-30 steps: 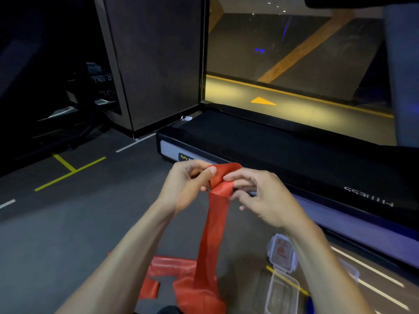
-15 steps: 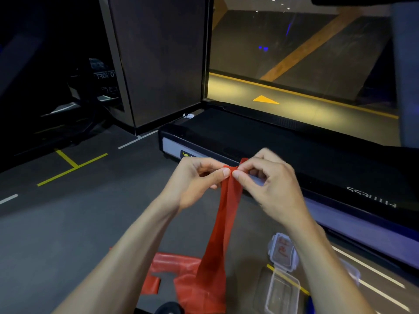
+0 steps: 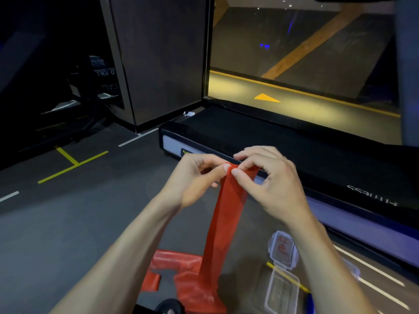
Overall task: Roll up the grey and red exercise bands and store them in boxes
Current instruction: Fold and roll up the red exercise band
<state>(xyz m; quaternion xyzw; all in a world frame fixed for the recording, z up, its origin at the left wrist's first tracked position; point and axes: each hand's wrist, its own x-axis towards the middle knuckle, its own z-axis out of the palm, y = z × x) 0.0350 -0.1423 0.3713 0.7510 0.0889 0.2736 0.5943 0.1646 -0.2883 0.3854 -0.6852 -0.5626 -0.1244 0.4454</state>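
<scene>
- Head view: the red band point(image 3: 223, 214) hangs as one long flat strip in front of the treadmill point(image 3: 260, 137), its top edge held up between both hands and level with the near edge of the treadmill's deck.
- The left hand point(image 3: 195, 177) pinches the band's top left corner, thumb against the front of the strip, the other fingers curled behind it.
- The right hand point(image 3: 269, 180) pinches the top edge just beside the left thumb; its thumb tip sits on the front of the band and its curled fingers reach over the top, so part of the edge is hidden behind them.
- The two thumb tips are almost touching, and the band drops straight down from between them, below both wrists.
- The lower end of the band lies crumpled in loose folds on the floor point(image 3: 68, 223), on the near side of the treadmill and under the forearms.
- A clear plastic box point(image 3: 282, 291) stands open on the floor, near the treadmill's long side rail and to the right of the crumpled band; it does not touch the band.
- Its lid point(image 3: 282, 249) lies flat just beyond the box, closer to the treadmill, under the right forearm.
- Yellow and white lines mark the floor to the left of the treadmill.
</scene>
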